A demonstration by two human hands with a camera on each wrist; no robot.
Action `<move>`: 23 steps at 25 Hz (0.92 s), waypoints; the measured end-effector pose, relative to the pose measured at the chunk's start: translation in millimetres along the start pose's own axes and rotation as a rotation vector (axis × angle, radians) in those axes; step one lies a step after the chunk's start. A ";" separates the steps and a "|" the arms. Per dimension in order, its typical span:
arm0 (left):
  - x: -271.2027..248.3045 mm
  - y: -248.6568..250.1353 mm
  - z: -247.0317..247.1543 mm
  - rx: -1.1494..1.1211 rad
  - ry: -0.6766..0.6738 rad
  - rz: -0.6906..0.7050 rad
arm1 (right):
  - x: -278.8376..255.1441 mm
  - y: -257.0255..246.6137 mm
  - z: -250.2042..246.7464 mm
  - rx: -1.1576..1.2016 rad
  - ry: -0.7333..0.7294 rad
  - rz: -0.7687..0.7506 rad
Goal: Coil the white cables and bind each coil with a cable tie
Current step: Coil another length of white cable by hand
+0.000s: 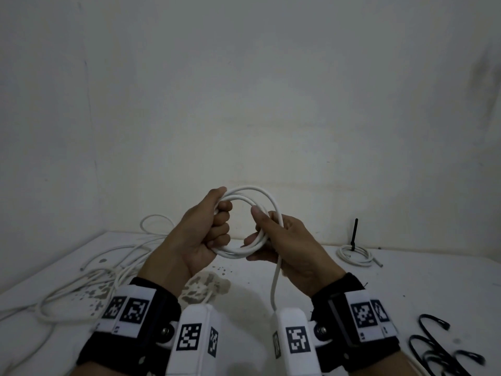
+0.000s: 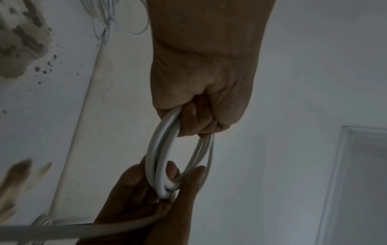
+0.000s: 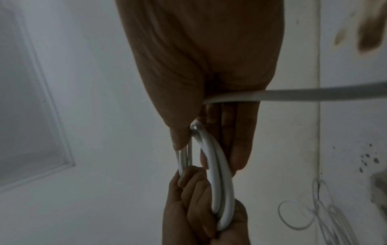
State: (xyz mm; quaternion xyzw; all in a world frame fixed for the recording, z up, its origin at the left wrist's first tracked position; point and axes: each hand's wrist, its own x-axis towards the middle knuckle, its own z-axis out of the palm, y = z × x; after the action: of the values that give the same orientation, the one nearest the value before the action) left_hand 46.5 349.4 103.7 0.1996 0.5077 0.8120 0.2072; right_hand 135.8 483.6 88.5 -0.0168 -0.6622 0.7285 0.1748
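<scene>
Both hands grip one round coil of smooth white cable (image 1: 245, 221) held up above the table (image 1: 311, 283): the left hand (image 1: 202, 229) has its fingers curled tight round the coil's left side, and the right hand (image 1: 282, 240) pinches the right side between thumb and fingers, a loose tail hanging down. One finished coil (image 1: 354, 255) lies far right with a black tie (image 1: 354, 234) standing up from it. Loose white cables (image 1: 103, 270) sprawl at the left, several (blurred, uncountable) black ties (image 1: 444, 346) at the near right.

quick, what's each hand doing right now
Left hand: fist gripping the white cable coil.
Right hand: fingers curled round the coil's other side.
</scene>
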 end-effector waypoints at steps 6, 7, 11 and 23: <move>-0.3 -0.5 -1.2 0.060 0.028 -0.006 | 2.6 3.9 -2.9 -0.090 -0.013 0.014; 0.6 0.2 -4.6 0.048 0.042 0.000 | 1.4 3.1 -6.7 -0.113 -0.021 0.010; 0.8 6.1 -18.3 0.026 0.047 -0.008 | 2.6 -4.0 -39.6 -0.028 0.034 -0.079; -6.3 -11.8 13.3 0.118 0.037 0.039 | 4.4 0.1 -12.8 0.218 0.008 0.190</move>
State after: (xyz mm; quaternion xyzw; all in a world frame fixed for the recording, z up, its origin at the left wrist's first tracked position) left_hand 60.4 360.6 97.7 0.2062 0.5546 0.7881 0.1700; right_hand 134.9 497.1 87.8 -0.0632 -0.5740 0.8092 0.1084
